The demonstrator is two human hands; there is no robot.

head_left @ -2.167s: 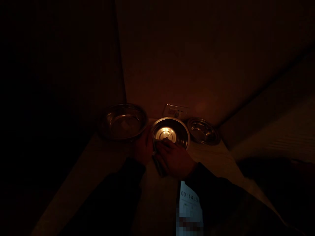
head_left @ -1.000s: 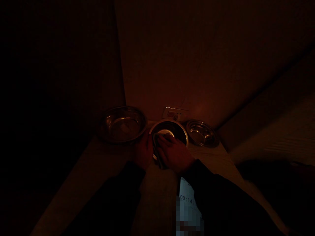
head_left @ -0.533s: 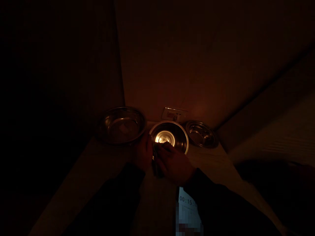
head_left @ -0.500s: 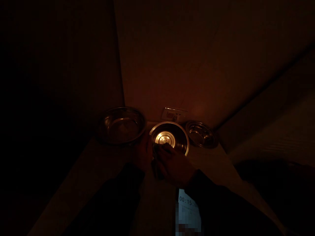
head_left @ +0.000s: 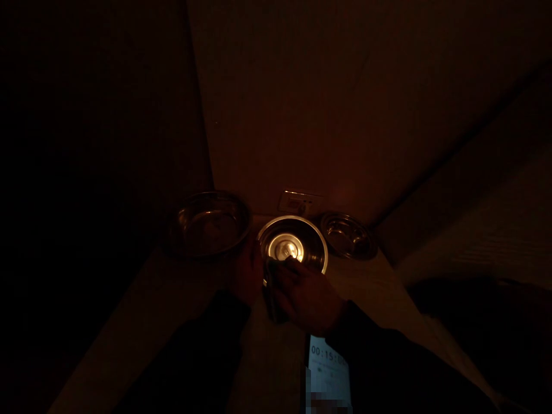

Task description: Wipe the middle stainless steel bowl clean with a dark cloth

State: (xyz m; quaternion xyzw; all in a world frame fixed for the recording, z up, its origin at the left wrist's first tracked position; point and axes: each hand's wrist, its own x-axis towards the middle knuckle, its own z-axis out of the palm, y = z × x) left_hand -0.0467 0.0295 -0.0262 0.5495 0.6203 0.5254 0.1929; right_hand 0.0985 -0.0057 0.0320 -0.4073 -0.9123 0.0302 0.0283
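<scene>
A shiny metal bowl (head_left: 317,244) stands in the middle of a wooden table, its inner base lit brightly. Against the bowl's left side is my left hand (head_left: 248,273), closed at the rim; its fingers are very dim. My right hand (head_left: 306,293) reaches over the near rim, fingers closed on a dark cloth (head_left: 276,307) that hangs down outside the bowl. Part of the cloth lies inside the rim, and my fingers cover the near edge there.
A wider metal bowl (head_left: 207,250) stands at left, and a metal dish with compartments (head_left: 349,236) at right. Behind is a wall with a socket plate (head_left: 299,201). A lit phone (head_left: 328,368) showing a timer lies under my right forearm. The room is very dark.
My view has shifted slightly, so everything sits a little further left and lower. My right hand and the cloth have moved slightly down at the bowl's near rim.
</scene>
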